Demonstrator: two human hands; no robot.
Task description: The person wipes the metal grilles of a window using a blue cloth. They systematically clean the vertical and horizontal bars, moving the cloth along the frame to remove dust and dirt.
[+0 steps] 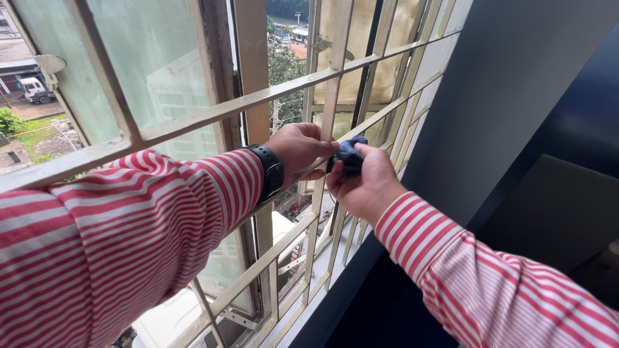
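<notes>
Cloth [349,154], dark blue and bunched, sits in our right hand [364,187], whose grip is closed around it, pressing it against an upright bar of the cream window grille [193,119]. Just beside that grip, our left hand [300,149] has its grip closed on the same grille, fingers curled around a bar. Above the left grip's wrist sits a black wristband [272,173]. Beyond both grips, frosted window panes [148,58] hang open.
</notes>
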